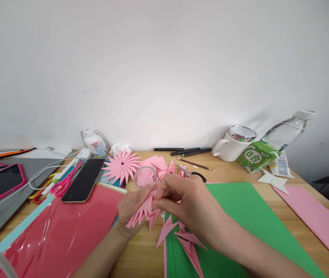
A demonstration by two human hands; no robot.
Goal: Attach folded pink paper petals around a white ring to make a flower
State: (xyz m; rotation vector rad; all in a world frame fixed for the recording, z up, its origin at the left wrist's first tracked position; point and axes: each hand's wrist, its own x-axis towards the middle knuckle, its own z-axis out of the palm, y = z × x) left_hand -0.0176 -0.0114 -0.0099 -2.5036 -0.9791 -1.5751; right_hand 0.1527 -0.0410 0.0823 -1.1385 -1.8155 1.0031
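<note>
Pink folded paper, built into a pleated fan of many narrow pointed units (pixel 141 211), sits between the two hands, just left of the large green rectangular paper sheet (pixel 239 216). The bare left hand (pixel 129 206) is curled round the fan from its outer side, supporting it, though most of its fingertips are hidden. The bare right hand (pixel 187 195) is narrowed to a pinch, thumb and forefinger meeting on the fan's upper end, on the side nearer the green sheet.

By judgement, the fan is very light, crisp along its creases yet springy as a whole, and not slippery. Its thin tips look easy to bend or crush, and the units might slide apart if tugged. The safest hold is a gentle pinch on the thick, layered part where the units overlap, with a palm cradling the outside and the points left free.

The fan's long axis runs on a slant, from the right fingertips down towards the person and away to the left of the green sheet. Its visible tips point that way too, towards the person.

Loose pink pointed paper units (pixel 190 253) lie on the near left part of the green sheet, pointing in mixed directions. A flat pink paper star with many rays (pixel 121 170) lies beyond the green sheet's far left corner, well to the left.
</note>
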